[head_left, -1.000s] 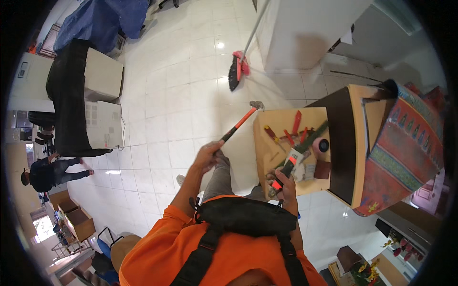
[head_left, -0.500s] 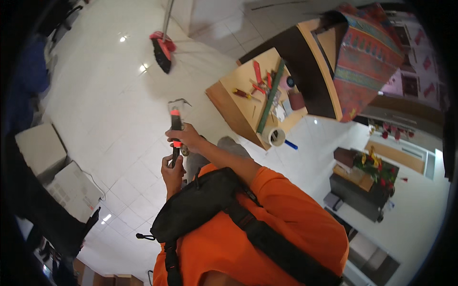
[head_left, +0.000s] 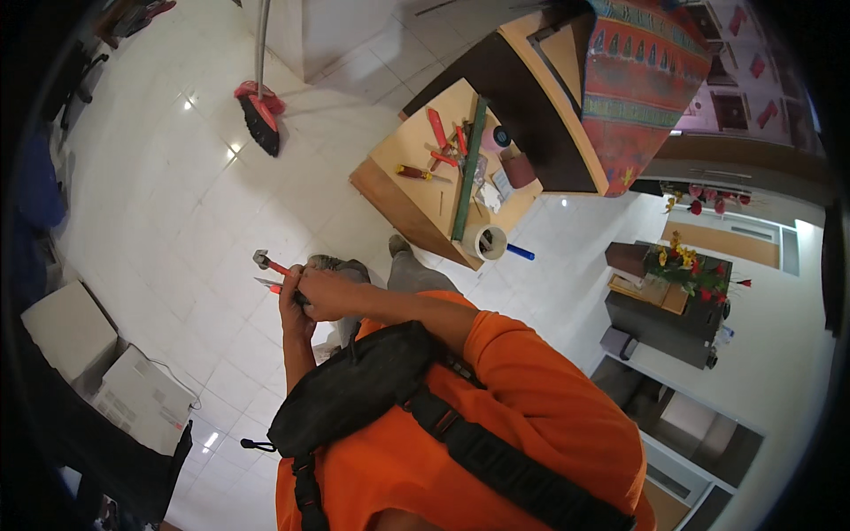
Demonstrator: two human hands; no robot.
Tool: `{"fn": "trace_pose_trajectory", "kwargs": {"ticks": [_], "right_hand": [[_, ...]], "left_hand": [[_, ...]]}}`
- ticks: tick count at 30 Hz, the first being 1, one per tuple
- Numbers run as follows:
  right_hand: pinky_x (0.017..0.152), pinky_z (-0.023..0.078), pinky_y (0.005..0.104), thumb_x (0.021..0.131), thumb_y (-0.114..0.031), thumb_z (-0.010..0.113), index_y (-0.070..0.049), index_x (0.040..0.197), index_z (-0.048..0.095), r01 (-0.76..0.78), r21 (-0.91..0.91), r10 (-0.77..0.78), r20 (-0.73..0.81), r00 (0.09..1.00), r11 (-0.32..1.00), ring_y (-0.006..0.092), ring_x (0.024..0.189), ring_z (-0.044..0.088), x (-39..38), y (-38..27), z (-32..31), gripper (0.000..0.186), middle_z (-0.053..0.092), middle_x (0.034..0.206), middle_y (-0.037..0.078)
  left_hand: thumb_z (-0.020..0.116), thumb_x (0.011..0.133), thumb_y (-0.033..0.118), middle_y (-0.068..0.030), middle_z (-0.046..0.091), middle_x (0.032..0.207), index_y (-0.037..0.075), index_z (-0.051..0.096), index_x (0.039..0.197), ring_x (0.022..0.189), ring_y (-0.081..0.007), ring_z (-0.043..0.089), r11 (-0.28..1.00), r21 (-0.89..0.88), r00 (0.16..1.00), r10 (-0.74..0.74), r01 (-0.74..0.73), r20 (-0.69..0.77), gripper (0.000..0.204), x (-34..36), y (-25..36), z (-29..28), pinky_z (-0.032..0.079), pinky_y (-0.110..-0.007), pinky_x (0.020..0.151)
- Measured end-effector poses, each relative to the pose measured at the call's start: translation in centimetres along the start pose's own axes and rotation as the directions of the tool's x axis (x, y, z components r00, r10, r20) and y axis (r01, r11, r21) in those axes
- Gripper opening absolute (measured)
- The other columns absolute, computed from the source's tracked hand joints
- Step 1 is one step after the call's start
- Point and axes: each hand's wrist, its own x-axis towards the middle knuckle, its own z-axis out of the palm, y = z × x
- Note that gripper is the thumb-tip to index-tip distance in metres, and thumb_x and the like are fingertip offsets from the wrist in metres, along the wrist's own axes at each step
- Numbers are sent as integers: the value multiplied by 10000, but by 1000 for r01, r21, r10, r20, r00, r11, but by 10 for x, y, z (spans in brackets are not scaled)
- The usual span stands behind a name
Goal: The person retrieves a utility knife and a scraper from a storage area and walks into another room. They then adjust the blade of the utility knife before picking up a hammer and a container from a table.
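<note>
In front of my body, both hands are close together. My right hand (head_left: 326,293) is closed around the handle of a hammer (head_left: 277,267) with a metal head and a red-orange neck. Below and alongside the hammer, a tool with a thin pale blade (head_left: 266,282) sticks out from my left hand (head_left: 295,320). It has an orange part next to the blade, and its kind is not clear. The left fingers are curled around it and also lie against the hammer. Where the hands overlap, the handles are mostly hidden.
A wooden stand (head_left: 398,150) ahead holds a screwdriver (head_left: 422,173), red-handled pliers (head_left: 444,158), a long green bar (head_left: 469,168) and a white cup (head_left: 489,242). A red broom (head_left: 258,119) stands beyond. Pale boxes (head_left: 71,327) are at left, a dark cabinet (head_left: 660,332) with flowers at right.
The hammer has swung from pointing away to pointing left, and both hands have drawn left and closer to each other. The thin blade now shows beside it. The whole view has shifted slightly.
</note>
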Motion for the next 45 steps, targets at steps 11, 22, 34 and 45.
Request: {"fn": "trace_pose_trajectory", "kwargs": {"ticks": [11, 22, 34, 45], "right_hand": [[925, 526, 457, 816, -388, 737, 72, 1169, 615, 194, 349, -209, 5, 978, 917, 399, 1101, 626, -98, 106, -45, 593, 591, 1211, 258], [845, 535, 428, 869, -628, 638, 55, 1068, 680, 89, 494, -107, 7, 994, 865, 359, 965, 696, -230, 232, -89, 713, 704, 1009, 237], [877, 542, 332, 924, -274, 728, 9, 1240, 646, 89, 737, 306, -383, 872, 670, 159, 1005, 684, -309, 353, -87, 432, 731, 1040, 120], [767, 585, 495, 930, -203, 563, 14, 1260, 590, -345, 512, 519, -245, 819, 786, 434, 791, 729, -299, 467, -68, 396, 715, 981, 291]], "left_hand": [[644, 905, 161, -109, 687, 1108, 76, 621, 1069, 1092, -234, 634, 999, 54, 1000, 9, -8, -26, 186, 2, -86, 68, 503, -406, 994], [598, 834, 121, -129, 676, 942, 42, 587, 1058, 1027, -303, 658, 993, 100, 966, -40, 68, -256, 238, 4, -241, 169, 516, -446, 976], [585, 832, 122, -7, 485, 706, 108, 493, 926, 620, -159, 529, 1000, -1, 904, -9, 10, -427, 132, 7, -268, 156, 502, -349, 663], [739, 893, 320, 0, 488, 666, 119, 527, 898, 552, -158, 529, 975, 135, 770, -54, 179, -635, 292, -57, -256, 67, 470, -332, 502]]}}
